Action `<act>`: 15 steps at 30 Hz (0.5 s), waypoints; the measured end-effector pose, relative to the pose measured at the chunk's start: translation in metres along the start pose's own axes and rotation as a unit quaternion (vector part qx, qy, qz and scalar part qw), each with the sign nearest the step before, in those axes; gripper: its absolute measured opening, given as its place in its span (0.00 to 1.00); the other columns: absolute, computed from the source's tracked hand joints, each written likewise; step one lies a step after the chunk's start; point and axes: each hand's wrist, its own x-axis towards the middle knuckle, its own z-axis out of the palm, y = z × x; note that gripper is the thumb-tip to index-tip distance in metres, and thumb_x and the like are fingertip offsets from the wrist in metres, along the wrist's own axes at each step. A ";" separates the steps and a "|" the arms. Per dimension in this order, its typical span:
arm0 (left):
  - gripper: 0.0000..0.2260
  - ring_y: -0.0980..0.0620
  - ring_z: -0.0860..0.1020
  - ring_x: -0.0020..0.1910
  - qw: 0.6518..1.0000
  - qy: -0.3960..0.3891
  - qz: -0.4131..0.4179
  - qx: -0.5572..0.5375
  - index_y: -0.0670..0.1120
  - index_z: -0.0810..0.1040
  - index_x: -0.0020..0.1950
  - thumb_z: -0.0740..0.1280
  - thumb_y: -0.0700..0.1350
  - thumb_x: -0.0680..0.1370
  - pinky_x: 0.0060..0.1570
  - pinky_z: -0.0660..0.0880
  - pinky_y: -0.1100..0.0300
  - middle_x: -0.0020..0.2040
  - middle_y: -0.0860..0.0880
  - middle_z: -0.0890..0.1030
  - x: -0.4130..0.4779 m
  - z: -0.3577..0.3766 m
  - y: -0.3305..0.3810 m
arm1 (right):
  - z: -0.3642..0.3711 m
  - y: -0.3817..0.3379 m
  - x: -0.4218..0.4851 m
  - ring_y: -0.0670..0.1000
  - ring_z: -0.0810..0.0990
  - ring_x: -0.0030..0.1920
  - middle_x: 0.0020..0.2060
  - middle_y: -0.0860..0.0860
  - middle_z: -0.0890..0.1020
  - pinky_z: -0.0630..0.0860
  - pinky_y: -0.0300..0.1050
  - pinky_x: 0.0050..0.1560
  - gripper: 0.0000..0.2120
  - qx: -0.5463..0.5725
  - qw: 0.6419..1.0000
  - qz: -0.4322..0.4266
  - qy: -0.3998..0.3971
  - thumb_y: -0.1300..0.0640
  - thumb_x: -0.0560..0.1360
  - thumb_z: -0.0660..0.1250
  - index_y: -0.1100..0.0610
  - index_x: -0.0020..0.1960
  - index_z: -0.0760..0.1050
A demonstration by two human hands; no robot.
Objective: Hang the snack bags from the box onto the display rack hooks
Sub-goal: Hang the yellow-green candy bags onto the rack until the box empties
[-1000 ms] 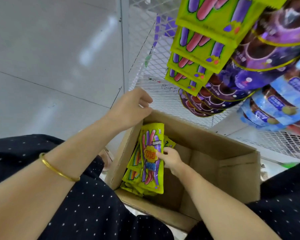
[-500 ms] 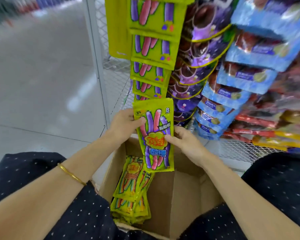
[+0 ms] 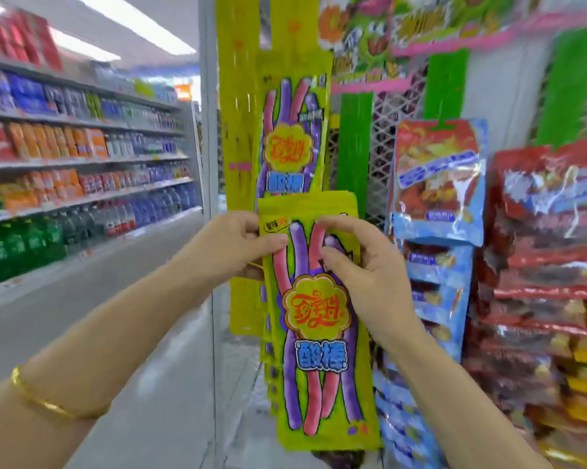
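Packaging crowds the white wire-mesh display rack (image 3: 385, 140), whose white upright post (image 3: 205, 137) runs down the middle of the view. Just right of that post, at mid-height, a person holds up a tall yellow-green plastic snack bag (image 3: 319, 333) printed with pink and purple sticks, a yellow flower badge with orange lettering, and blue characters. The bag is upright with its printed face toward the camera.

The left hand (image 3: 232, 247) sits immediately right of the post, its forearm crossing in front of it. Its thumb lies flat across the bag's upper left corner and the other fingers are tucked behind, so it pinches the film. The right hand (image 3: 366, 272), a little farther right of the post, pinches the bag's upper right part, with the thumb pressed on the front below fingers curled near the top edge. Whether the bag's top sits on a hook cannot be told.

A matching yellow-green hanging bag (image 3: 292, 130) sits higher up, also just right of the post, and the held bag's top overlaps its lower end. A plain yellow strip (image 3: 238, 130) hangs right beside the post. Farther right come bright green strips (image 3: 354, 147), then a column of blue-and-red foil bags (image 3: 437, 177), then stacked red bags (image 3: 549, 214) well away from the post.

Left of the post lie a grey aisle floor (image 3: 116, 299) and long store shelves (image 3: 82, 164) of blurred bottled drinks. A gold bangle (image 3: 48, 401) circles the left wrist, low and far left of the post.
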 end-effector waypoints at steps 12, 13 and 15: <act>0.14 0.52 0.72 0.47 0.943 0.255 0.208 0.041 0.39 0.71 0.59 0.58 0.49 0.81 0.48 0.69 0.56 0.49 0.47 0.73 0.171 -0.064 0.153 | -0.016 -0.070 0.190 0.46 0.70 0.63 0.60 0.49 0.75 0.64 0.33 0.62 0.19 -0.132 0.980 -0.129 0.079 0.66 0.76 0.62 0.56 0.66 0.72; 0.13 0.52 0.72 0.41 0.942 0.259 0.209 0.037 0.39 0.73 0.54 0.57 0.49 0.81 0.45 0.69 0.56 0.43 0.47 0.73 0.179 -0.066 0.157 | -0.014 -0.072 0.201 0.48 0.70 0.64 0.62 0.51 0.75 0.64 0.37 0.63 0.19 -0.132 0.979 -0.133 0.084 0.66 0.76 0.61 0.57 0.66 0.71; 0.15 0.52 0.64 0.29 0.940 0.269 0.209 0.016 0.45 0.70 0.36 0.57 0.48 0.80 0.39 0.64 0.56 0.30 0.50 0.66 0.193 -0.069 0.163 | -0.009 -0.075 0.221 0.49 0.69 0.66 0.64 0.52 0.73 0.63 0.37 0.63 0.19 -0.133 0.978 -0.137 0.087 0.65 0.77 0.61 0.57 0.68 0.70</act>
